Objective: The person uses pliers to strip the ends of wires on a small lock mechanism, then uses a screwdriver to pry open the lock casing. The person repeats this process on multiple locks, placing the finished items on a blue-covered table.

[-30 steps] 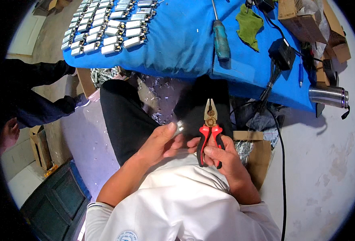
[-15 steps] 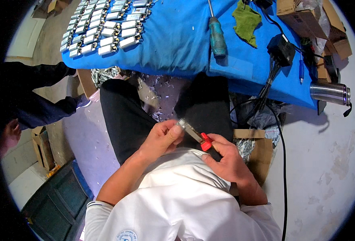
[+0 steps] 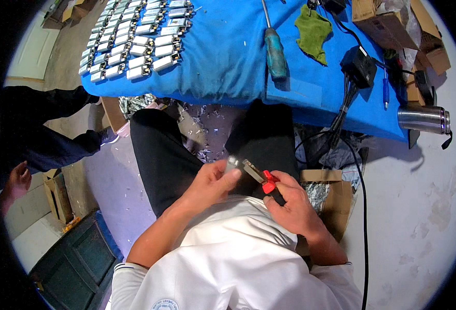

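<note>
My left hand (image 3: 212,181) pinches a small silver piece (image 3: 232,163) between thumb and fingers; it looks like one of the flat battery cells on the table, though the fingers cover most of it. In my right hand (image 3: 292,204) is a pair of pliers (image 3: 256,172) with long metal jaws and red-and-black handles. The jaws point up and left at the cell, with a narrow gap between them. Both hands are above my lap. Several silver battery cells (image 3: 139,62) lie in rows at the left of the blue-covered table (image 3: 222,57).
A screwdriver (image 3: 275,54), a green cloth (image 3: 313,33), a black adapter with cables (image 3: 358,67) and a steel flask (image 3: 424,120) lie on the table. Cartons (image 3: 336,204) stand below it. A black cable hangs at my right. Another person's hand (image 3: 19,181) shows at the far left.
The pliers' jaws have come away from the silver piece, which my left hand still holds. The view has shifted slightly.
</note>
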Motion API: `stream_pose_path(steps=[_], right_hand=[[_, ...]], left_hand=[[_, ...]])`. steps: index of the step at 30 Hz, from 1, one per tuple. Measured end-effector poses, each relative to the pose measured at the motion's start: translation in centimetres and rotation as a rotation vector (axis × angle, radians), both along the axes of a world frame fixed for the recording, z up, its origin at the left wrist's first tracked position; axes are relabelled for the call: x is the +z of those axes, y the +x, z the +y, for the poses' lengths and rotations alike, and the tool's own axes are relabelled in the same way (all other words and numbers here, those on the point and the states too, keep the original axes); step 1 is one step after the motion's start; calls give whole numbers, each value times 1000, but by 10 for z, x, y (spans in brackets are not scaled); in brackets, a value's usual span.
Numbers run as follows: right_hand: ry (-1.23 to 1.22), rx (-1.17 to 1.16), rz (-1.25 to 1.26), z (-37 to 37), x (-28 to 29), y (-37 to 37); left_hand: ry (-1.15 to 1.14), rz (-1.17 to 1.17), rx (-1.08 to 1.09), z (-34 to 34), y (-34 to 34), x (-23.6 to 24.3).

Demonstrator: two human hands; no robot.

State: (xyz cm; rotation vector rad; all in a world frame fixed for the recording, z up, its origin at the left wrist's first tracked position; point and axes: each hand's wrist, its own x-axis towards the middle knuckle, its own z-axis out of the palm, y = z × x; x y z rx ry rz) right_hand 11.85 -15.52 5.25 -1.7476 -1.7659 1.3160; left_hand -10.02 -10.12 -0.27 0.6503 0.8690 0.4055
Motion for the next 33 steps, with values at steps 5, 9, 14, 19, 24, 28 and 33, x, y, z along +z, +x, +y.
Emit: stream_pose_path(steps=[5,9,14,19,24,28,33], right_hand=[[37,36,-173,-3,8,0],[71,61,-262,-2,3,-6],[62,79,-341,1,4,-13],[27,92,-396,0,5,-18],[49,52,-376,1,4,-21],[57,27,-373,0,1,-24],[152,32,-436,3,4,-27]], left_hand=[[105,180,63,-3,1,-10],[317,297,23,-7,2,-18],[421,244,135,-12,7,-22],[398,308,78,-10,6,-22],[367,276,92,-6,12,-14],[390,319,113,-9,12,-25],[380,244,131,-6,19,-22]])
